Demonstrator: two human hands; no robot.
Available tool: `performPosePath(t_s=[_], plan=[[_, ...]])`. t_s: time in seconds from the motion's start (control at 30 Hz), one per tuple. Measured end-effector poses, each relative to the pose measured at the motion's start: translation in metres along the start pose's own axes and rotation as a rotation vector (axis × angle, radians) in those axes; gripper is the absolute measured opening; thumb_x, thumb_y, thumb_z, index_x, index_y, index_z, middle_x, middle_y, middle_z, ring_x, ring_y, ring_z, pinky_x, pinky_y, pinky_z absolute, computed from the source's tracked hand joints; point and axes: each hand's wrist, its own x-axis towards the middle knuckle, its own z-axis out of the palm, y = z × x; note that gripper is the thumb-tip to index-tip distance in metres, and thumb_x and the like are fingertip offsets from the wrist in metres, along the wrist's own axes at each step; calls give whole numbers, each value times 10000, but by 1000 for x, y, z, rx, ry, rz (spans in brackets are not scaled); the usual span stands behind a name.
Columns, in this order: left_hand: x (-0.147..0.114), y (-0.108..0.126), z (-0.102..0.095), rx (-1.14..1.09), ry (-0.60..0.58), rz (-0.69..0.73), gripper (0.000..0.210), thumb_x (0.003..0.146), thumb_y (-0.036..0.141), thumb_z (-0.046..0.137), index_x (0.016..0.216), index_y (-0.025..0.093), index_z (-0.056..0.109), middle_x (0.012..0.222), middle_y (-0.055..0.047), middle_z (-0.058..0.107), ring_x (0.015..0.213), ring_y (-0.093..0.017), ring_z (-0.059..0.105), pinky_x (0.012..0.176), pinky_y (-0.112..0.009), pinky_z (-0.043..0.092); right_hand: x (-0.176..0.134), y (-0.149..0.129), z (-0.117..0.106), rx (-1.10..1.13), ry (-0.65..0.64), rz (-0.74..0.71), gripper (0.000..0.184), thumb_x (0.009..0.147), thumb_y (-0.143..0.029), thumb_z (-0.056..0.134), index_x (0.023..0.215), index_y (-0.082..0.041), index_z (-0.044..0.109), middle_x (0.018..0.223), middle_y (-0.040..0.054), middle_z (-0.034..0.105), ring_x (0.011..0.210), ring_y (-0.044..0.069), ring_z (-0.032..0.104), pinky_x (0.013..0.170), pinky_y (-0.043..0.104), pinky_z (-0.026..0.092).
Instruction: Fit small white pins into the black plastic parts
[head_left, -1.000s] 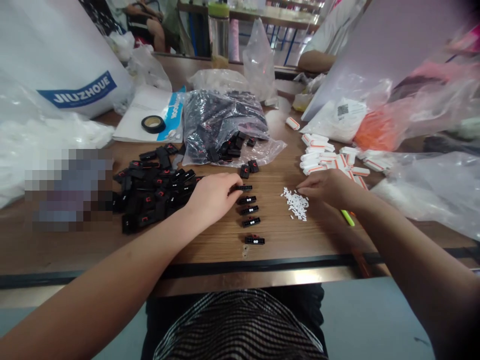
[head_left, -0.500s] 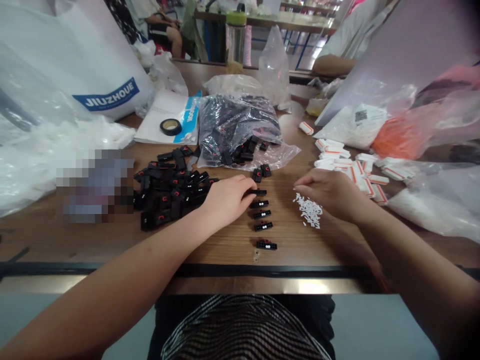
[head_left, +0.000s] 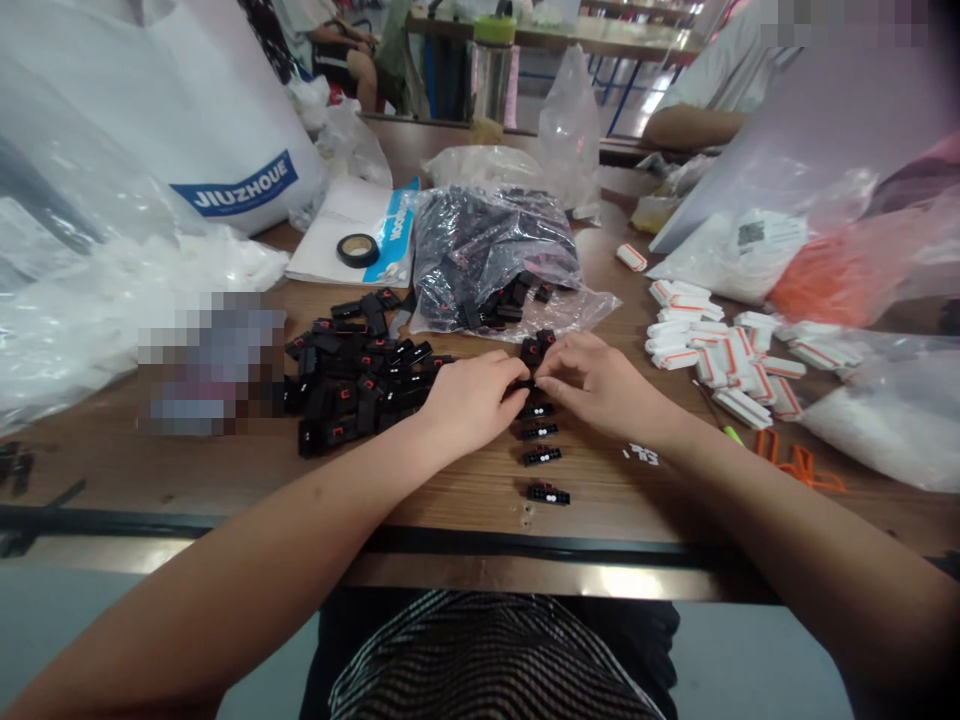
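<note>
My left hand [head_left: 476, 400] is closed on one end of a small black connector housing [head_left: 529, 385], holding it at the top of a column on the table. Thumb and forefinger of my right hand [head_left: 589, 385] are pinched together at the housing's other end; whatever they hold is too small to make out. Below, in the column, lie several like housings, the lowest a black housing [head_left: 549, 495] with two white dots on its face. Small white pins [head_left: 643, 455] are scattered under my right wrist, which partly hides them.
Left of my hands spreads a pile of black housings [head_left: 367, 390]. Behind lies a clear bag of housings [head_left: 495, 245]. Black tape [head_left: 358, 250] rests on a booklet [head_left: 319, 240]. White-and-orange parts [head_left: 720, 345] and orange loops [head_left: 799, 465] lie at the right. A bottle [head_left: 491, 85] stands behind.
My right hand has moved left from the white pins to the black housing, beside my left hand. The left hand keeps its hold. The whole view has shifted slightly.
</note>
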Motion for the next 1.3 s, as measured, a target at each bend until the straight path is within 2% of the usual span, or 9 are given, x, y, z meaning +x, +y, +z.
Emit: performPosePath(t_s=[0.23, 0.43, 0.67, 0.77, 0.83, 0.93, 1.0, 1.13, 1.3], plan=[[1, -1, 1, 3, -3, 5, 191, 932, 312, 565, 1055, 225, 681, 998, -34, 697, 879, -229, 672, 719, -342, 506, 1, -6, -3, -120, -49, -59, 149, 897, -237, 587, 849, -187, 718, 913, 82, 668, 928, 238, 579, 879, 421, 438], [2, 1, -2, 4, -28, -30, 205, 939, 320, 553, 1054, 218, 688, 1007, -44, 700, 905, -238, 674, 739, -351, 517, -4, -4, -5, -220, -43, -110, 217, 894, -211, 572, 1013, -231, 753, 979, 54, 729, 944, 236, 589, 853, 411, 399], [2, 1, -2, -14, -22, -25, 206, 934, 310, 557, 1067, 229, 693, 1016, -39, 702, 905, -229, 670, 753, -347, 514, -6, -10, -10, -202, -52, -110, 224, 868, -212, 587, 981, -238, 779, 1018, 65, 731, 980, 253, 602, 875, 433, 411], [2, 2, -1, -26, -15, -30, 201, 928, 306, 558, 1051, 226, 695, 1012, -34, 706, 884, -224, 665, 730, -341, 506, -10, -2, -29, -65, 17, -34, 223, 877, -256, 582, 979, -240, 780, 995, 63, 743, 962, 233, 635, 891, 416, 467], [2, 3, -2, -31, -13, -38, 198, 925, 308, 558, 1038, 227, 699, 1017, -28, 706, 859, -217, 663, 715, -340, 499, -18, 12, -43, -93, 22, 90, 200, 865, -309, 600, 912, -243, 783, 939, 60, 750, 911, 225, 656, 866, 403, 490], [1, 4, -3, -28, -19, -43, 203, 928, 313, 554, 1034, 225, 702, 1019, -29, 705, 822, -206, 657, 699, -337, 491, -34, 36, -59, -215, -109, 298, 172, 818, -353, 636, 797, -255, 775, 832, 32, 749, 769, 204, 668, 752, 377, 504], [1, 4, -4, -27, -24, -42, 205, 928, 310, 554, 1040, 222, 701, 1022, -32, 705, 822, -204, 656, 699, -335, 487, -44, 50, -61, -189, -191, 385, 183, 814, -375, 633, 781, -261, 772, 792, 11, 747, 691, 178, 667, 669, 343, 498], [2, 4, -4, -15, -19, -43, 199, 926, 312, 560, 1040, 226, 699, 1009, -31, 704, 814, -199, 651, 696, -330, 481, -52, 61, -55, -83, -185, 377, 226, 819, -415, 619, 813, -252, 776, 802, 7, 748, 693, 157, 672, 654, 309, 502], [2, 4, -4, -6, -24, -52, 196, 926, 315, 562, 1036, 229, 699, 992, -33, 701, 798, -191, 648, 693, -323, 482, -50, 63, -49, -196, -184, 343, 228, 812, -393, 599, 797, -241, 769, 783, 11, 739, 697, 155, 659, 660, 313, 488]])
